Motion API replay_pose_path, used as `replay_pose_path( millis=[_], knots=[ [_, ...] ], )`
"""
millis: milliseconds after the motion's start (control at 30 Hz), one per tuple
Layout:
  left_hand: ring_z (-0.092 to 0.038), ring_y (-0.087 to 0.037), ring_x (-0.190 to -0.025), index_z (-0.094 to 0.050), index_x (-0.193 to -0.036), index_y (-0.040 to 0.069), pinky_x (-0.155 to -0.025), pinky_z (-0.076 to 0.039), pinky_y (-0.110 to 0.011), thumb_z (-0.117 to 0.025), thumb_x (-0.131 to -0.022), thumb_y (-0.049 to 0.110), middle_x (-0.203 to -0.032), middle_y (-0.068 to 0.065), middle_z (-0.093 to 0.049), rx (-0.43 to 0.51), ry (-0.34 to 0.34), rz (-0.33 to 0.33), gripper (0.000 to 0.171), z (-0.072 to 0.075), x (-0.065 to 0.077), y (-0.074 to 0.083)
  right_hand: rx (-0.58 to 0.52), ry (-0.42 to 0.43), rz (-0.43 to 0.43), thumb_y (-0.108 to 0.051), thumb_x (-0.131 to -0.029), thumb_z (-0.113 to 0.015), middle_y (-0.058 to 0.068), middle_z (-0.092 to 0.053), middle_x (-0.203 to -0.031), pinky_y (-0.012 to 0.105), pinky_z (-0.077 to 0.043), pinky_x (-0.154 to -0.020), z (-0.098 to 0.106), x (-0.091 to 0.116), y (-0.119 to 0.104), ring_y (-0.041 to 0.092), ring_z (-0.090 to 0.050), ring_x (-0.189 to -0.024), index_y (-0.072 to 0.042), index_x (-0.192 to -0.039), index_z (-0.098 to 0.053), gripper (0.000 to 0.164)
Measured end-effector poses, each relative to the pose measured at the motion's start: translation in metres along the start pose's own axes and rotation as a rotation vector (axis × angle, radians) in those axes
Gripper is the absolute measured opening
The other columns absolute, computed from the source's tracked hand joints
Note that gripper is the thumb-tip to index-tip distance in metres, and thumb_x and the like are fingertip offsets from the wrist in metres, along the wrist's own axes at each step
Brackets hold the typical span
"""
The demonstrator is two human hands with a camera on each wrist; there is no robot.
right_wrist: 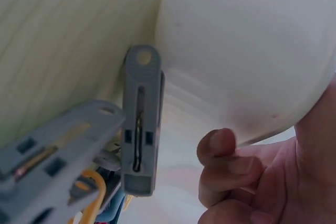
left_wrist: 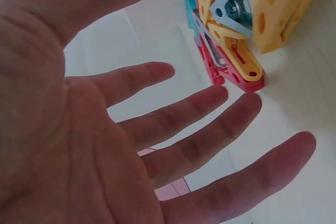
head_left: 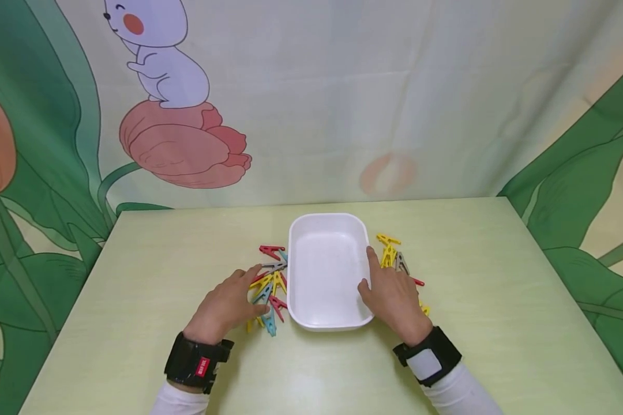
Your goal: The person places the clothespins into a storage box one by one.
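Fingers (left_wrist: 202,153) of the left hand (head_left: 229,302) spread apart; the right hand (head_left: 394,295) pinches the white tray (head_left: 328,271) by its rim, probably best for light, stiff plastic.

Multicoloured plastic clothespins (head_left: 264,293) lie left and right of a white rounded-rectangular plastic tray (head_left: 328,274) on a pale wood-grained table (head_left: 498,300).

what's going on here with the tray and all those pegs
A person's right hand grips the right-hand side of a white tray on a pale table. Their left hand is open, fingers spread, close to a cluster of coloured pegs on the tray's left. More pegs, mostly yellow and grey, lie along its right side.
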State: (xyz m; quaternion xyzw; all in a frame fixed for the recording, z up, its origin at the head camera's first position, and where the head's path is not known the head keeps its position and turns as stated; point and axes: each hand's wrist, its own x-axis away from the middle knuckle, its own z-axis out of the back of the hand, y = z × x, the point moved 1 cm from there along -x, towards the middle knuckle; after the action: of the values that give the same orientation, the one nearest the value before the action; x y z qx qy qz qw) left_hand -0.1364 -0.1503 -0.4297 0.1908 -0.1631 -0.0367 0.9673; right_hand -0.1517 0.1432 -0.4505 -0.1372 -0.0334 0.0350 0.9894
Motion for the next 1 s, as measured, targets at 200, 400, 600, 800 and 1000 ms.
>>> replay_pose_path(
  millis=[200, 400, 600, 800, 1000],
  knots=[
    [-0.059, -0.033, -0.105, -0.047, -0.146, 0.017, -0.089, -0.050, -0.056, -0.080, -0.080, 0.031, -0.130, -0.018, -0.057, -0.022, -0.010, 0.015, 0.075, -0.003, -0.006, 0.000, 0.018, 0.017, 0.033, -0.018, -0.091, -0.057, 0.002, -0.045, -0.051, 0.029, -0.026, -0.047, 0.003, -0.003, 0.001, 0.019, -0.040, -0.043, -0.004, -0.152, -0.034, 0.066],
    [-0.059, -0.034, -0.104, -0.057, -0.137, 0.014, -0.089, -0.051, -0.054, -0.079, -0.082, 0.023, -0.126, -0.019, -0.057, -0.036, 0.010, 0.004, 0.060, -0.007, -0.011, 0.000, 0.030, -0.015, 0.025, -0.018, -0.093, -0.056, 0.002, -0.046, -0.052, 0.028, -0.027, -0.048, 0.002, -0.004, 0.001, 0.019, -0.042, -0.044, -0.005, -0.154, -0.030, 0.067],
    [-0.056, -0.027, -0.088, -0.066, -0.120, 0.008, -0.078, -0.051, -0.043, -0.078, -0.082, 0.014, -0.107, -0.015, -0.060, -0.037, 0.015, 0.012, 0.040, -0.009, -0.016, -0.004, 0.052, -0.019, 0.042, -0.020, -0.093, -0.057, 0.003, -0.046, -0.052, 0.029, -0.027, -0.048, 0.002, -0.004, 0.000, 0.019, -0.042, -0.045, -0.005, -0.154, -0.030, 0.068],
    [-0.054, -0.026, -0.087, -0.066, -0.117, 0.006, -0.076, -0.047, -0.039, -0.074, -0.085, 0.013, -0.102, -0.012, -0.061, -0.017, -0.027, 0.041, 0.034, -0.012, -0.018, -0.005, 0.058, -0.045, 0.037, -0.021, -0.094, -0.056, 0.003, -0.046, -0.053, 0.029, -0.027, -0.047, 0.001, -0.003, 0.001, 0.019, -0.042, -0.045, -0.006, -0.155, -0.027, 0.069],
    [-0.055, -0.025, -0.085, -0.064, -0.117, 0.005, -0.076, -0.048, -0.038, -0.074, -0.085, 0.013, -0.103, -0.012, -0.064, -0.026, -0.023, 0.038, 0.034, -0.014, -0.017, -0.001, 0.033, -0.068, 0.023, -0.020, -0.095, -0.056, 0.003, -0.047, -0.054, 0.028, -0.028, -0.048, 0.001, -0.001, 0.001, 0.020, -0.043, -0.046, -0.007, -0.156, -0.025, 0.070]
  ],
)
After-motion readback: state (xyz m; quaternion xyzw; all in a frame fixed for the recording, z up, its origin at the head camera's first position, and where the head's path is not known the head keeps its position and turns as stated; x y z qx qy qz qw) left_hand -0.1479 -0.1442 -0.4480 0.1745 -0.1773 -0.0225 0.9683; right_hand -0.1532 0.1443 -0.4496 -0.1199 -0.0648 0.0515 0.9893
